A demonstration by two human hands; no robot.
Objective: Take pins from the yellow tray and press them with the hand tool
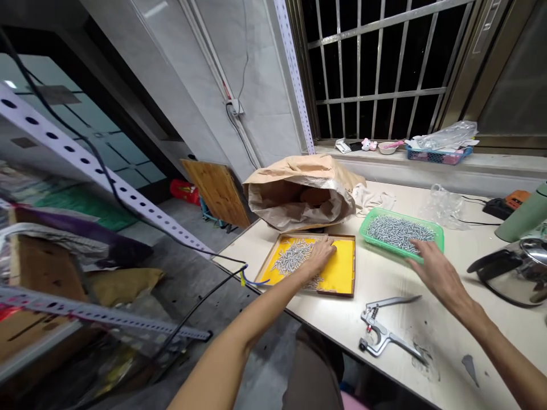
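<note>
My left hand (321,256) is over a shallow brown-edged tray (352,267) with a bright yellow bottom. Its fingers reach out beside a heap of small silver screw-like pieces (293,256), and I see nothing held in them. At the near right corner of a green plastic basket (365,233), my right hand (438,276) has its fingers apart, with the fingertips close to the rim. The basket is full of similar small silver pieces (397,230). Nearer to me on the table lies metal hand pliers (384,330) with a C-shaped jaw, touched by neither hand.
Behind the tray, a large brown paper sack (299,188) lies with its mouth toward me. A glass kettle (513,273) and a green bottle (525,213) stand at right. A black cable (209,293) runs by the table's left edge. Crumpled clear plastic (447,208) lies farther back.
</note>
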